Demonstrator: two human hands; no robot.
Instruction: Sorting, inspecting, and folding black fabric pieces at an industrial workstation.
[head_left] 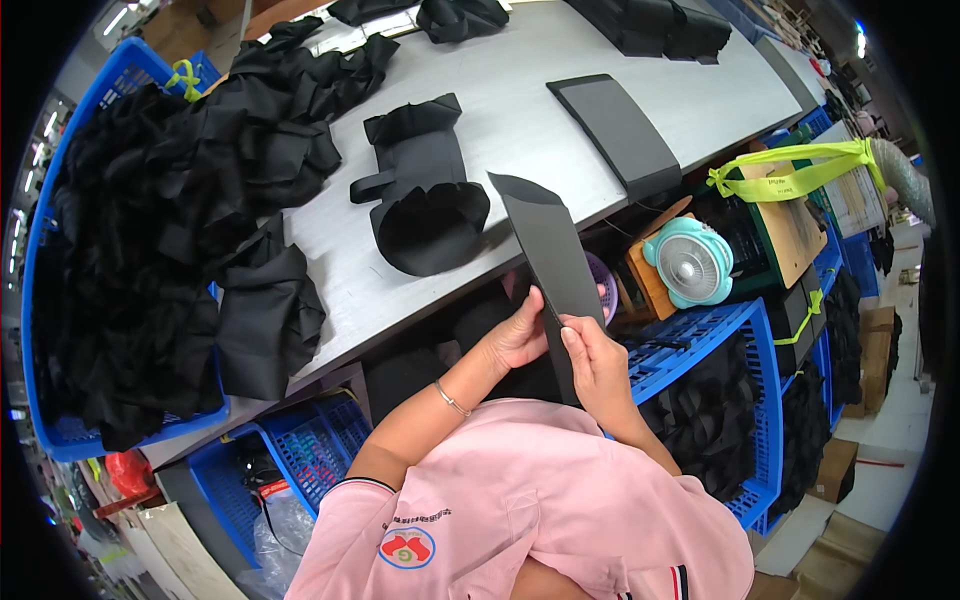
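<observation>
A long dark grey foam-like panel [556,250] slants up from my lap past the table's near edge. My left hand [522,330] grips its left edge, thumb up along the side. Lower down, my right hand [596,362] pinches the same edge, with the thumb on top. A similar dark panel [622,135] lies on the table beyond, at the right. On the tabletop left of the panel stands a sewn black fabric piece [425,190] with a round flap and a side strap.
A grey table [350,260] runs across, with a blue basket [40,330] heaped with black fabric pieces [150,220] at left. At right are a turquoise fan [690,262], a yellow-green strap [800,178] and a blue crate [765,400] of black pieces. More black pieces [655,28] lie far back.
</observation>
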